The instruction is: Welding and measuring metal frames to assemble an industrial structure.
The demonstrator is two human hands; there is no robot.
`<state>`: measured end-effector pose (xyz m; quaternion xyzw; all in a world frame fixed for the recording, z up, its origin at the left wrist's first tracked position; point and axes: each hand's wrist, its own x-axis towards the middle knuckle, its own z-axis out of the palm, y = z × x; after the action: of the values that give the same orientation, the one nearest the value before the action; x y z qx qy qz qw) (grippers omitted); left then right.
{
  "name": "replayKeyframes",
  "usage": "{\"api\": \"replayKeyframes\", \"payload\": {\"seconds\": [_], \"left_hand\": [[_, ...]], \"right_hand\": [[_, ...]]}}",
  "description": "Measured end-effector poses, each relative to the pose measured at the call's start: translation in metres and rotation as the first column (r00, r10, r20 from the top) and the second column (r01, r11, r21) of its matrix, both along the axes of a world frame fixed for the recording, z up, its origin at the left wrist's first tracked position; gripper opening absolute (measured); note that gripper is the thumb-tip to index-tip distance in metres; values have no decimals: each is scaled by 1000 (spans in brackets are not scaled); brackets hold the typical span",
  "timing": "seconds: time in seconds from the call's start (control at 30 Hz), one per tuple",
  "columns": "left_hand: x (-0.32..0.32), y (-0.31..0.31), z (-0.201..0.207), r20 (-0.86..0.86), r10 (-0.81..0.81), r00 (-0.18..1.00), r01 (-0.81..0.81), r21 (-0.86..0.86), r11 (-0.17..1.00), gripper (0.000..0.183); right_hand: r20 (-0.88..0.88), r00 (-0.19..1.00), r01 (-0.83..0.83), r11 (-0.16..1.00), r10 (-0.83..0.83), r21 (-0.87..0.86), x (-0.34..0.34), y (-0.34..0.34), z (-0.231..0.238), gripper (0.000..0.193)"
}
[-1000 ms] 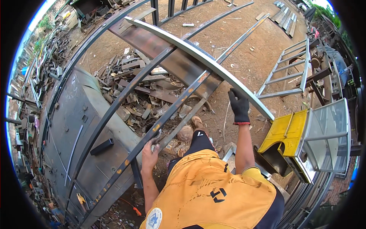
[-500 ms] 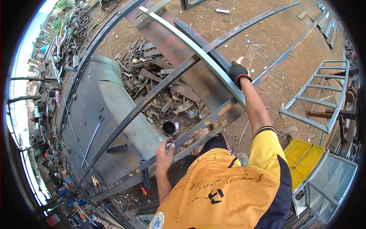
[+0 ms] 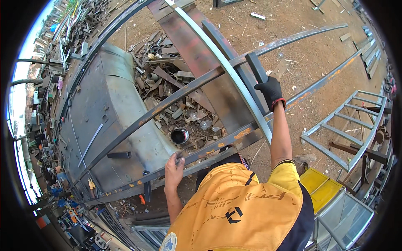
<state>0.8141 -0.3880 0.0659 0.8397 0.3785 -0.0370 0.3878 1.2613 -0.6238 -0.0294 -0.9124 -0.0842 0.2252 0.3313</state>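
Note:
My right hand (image 3: 270,93), in a black glove with a red cuff, is closed around a short dark square steel tube (image 3: 256,67). That tube stands up at a tilt beside a pale curved metal strip (image 3: 222,60), over the crossing bars of a welded frame. My bare left hand (image 3: 173,169) is at the rusty long steel bar (image 3: 209,150) on the frame's near side. Its thumb and fingers are pinched together; a small greyish thing may be between them, too small to make out. Another long bar (image 3: 167,106) crosses the frame further off.
A wide dark sheet-metal panel (image 3: 90,121) lies to the left under the bars. Scrap metal (image 3: 167,71) and a dark open can (image 3: 179,136) are on the ground inside the frame. At right are a ladder-like metal frame (image 3: 347,125) and a yellow panel (image 3: 318,188).
My right hand has lifted slightly, and the short steel tube now shows upright in it. My left hand stays at the near bar. The whole view has shifted a little.

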Motion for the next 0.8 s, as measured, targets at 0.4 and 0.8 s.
{"api": "replayKeyframes", "payload": {"seconds": [0.4, 0.8], "left_hand": [[7, 28, -36, 49, -109, 993, 112, -65, 992, 30], [264, 187, -125, 69, -194, 978, 172, 242, 955, 41]], "right_hand": [[-332, 928, 314, 836, -170, 449, -122, -38, 82, 39], [-284, 956, -13, 982, 68, 190, -316, -40, -9, 39]]}}
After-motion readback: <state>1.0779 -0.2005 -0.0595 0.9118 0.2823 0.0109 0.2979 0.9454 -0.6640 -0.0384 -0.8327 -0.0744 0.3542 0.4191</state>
